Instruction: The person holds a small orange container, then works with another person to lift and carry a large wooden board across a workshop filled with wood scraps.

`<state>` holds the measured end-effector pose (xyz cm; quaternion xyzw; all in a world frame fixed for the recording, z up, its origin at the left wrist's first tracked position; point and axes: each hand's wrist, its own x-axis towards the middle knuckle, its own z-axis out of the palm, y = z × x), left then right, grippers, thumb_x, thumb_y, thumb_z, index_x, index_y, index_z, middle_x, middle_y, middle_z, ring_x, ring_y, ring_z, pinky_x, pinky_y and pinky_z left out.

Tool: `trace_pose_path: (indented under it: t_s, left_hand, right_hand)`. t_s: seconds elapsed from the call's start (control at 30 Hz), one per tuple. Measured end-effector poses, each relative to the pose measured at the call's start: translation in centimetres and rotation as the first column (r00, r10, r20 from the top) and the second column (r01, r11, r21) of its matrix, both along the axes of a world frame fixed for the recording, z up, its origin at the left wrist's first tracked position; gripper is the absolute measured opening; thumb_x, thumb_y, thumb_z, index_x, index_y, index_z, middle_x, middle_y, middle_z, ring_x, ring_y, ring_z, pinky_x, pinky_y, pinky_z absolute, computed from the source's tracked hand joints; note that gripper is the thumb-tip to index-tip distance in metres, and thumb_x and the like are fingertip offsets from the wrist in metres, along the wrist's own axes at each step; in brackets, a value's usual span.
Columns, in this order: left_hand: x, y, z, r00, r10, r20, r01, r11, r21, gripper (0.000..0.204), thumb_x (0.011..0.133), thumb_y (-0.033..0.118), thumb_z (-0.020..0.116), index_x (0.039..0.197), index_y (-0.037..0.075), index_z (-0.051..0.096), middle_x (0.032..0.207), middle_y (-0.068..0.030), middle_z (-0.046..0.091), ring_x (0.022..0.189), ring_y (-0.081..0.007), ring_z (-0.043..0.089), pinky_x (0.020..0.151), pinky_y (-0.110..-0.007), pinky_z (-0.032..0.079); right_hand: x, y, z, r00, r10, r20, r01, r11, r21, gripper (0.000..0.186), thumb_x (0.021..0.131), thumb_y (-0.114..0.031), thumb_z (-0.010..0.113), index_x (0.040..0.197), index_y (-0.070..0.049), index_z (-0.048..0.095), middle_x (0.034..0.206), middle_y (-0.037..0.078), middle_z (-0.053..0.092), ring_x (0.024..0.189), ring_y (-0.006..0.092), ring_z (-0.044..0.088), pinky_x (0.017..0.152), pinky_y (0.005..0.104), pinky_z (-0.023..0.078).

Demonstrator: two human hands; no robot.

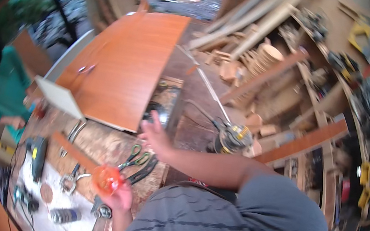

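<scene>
1. Looks like a small-parts step, imho: cradling a translucent orange bowl [108,178] in the left hand [122,198], fingers curled around its near side, at the near end of the messy workbench [105,141].
2. Can't make out the yellowish bits inside the bowl, maybe loose hardware, way too blurry to swear to.
3. Reaching out with the right hand [156,136], fingers loose and spread, grasping nothing visible, just beside the near corner of the orange-brown wood panel [125,61]. Can't tell about actual contact.
4. Lying between both hands: green-handled scissors [139,158], pretty easy to snag.
5. Probably calls for a level bowl next, plus a fingertip pinch from the free hand for anything that tiny.
6. Worth minding: a tipped bowl, hence bits scattered among the bench clutter.
</scene>
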<state>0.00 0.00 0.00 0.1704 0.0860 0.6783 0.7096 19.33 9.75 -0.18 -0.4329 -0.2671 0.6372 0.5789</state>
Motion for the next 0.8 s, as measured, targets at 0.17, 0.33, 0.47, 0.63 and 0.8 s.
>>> trace_pose_path:
  t_s: [0.17,0.33,0.47,0.63,0.8]
  left_hand:
    - [9.4,0.4,-4.8,0.979,-0.049,0.199,0.061,0.997,-0.055,0.067,0.091,0.064,0.043,0.133,0.011,0.046,0.115,-0.0203,0.06,0.093,-0.031,0.064,0.073,-0.04,0.056]
    - [8.6,2.0,-3.5,0.943,-0.058,0.328,0.098,0.99,-0.106,0.073,0.089,0.07,0.037,0.128,0.01,0.052,0.116,-0.0186,0.061,0.09,-0.03,0.064,0.073,-0.036,0.055]
    - [11.4,5.2,2.7,0.958,-0.036,0.283,0.036,0.999,0.003,0.071,0.092,0.068,0.033,0.128,0.01,0.051,0.115,-0.0157,0.061,0.091,-0.0229,0.063,0.073,-0.034,0.052]
    - [11.4,12.6,15.0,0.989,-0.027,0.145,-0.023,0.942,0.334,0.071,0.091,0.071,0.033,0.13,0.015,0.05,0.117,-0.0077,0.061,0.096,-0.0194,0.062,0.073,-0.033,0.051]
    - [5.6,18.6,24.5,0.978,0.195,0.071,-0.2,0.798,0.569,0.065,0.09,0.069,0.041,0.127,0.017,0.049,0.113,-0.0037,0.061,0.097,-0.0152,0.061,0.068,-0.031,0.051]
  right_hand:
    - [10.9,-1.4,-3.2,0.994,0.052,0.093,-0.046,0.997,-0.063,0.068,0.098,-0.027,0.051,0.152,-0.016,0.01,0.124,0.016,0.052,0.089,0.0207,0.061,0.066,0.0299,0.051]
    - [11.7,-3.6,-4.5,0.999,0.038,0.03,-0.032,0.983,-0.178,0.067,0.099,-0.037,0.047,0.151,-0.019,0.009,0.13,0.017,0.046,0.089,0.0249,0.057,0.066,0.0345,0.048]
    - [12.8,-3.7,-4.8,0.989,0.135,0.059,-0.122,0.975,-0.187,0.068,0.099,-0.043,0.045,0.151,-0.02,0.01,0.133,0.016,0.045,0.093,0.0251,0.056,0.07,0.0352,0.047]
    - [13.1,-3.1,-5.6,0.978,0.199,0.055,-0.185,0.964,-0.192,0.065,0.098,-0.051,0.043,0.15,-0.024,0.014,0.132,0.013,0.046,0.097,0.0231,0.053,0.077,0.0364,0.045]
    - [13.1,-2.3,-5.5,0.977,0.21,0.045,-0.2,0.965,-0.169,0.061,0.098,-0.052,0.042,0.146,-0.021,0.022,0.126,0.011,0.047,0.098,0.0221,0.052,0.079,0.0355,0.044]
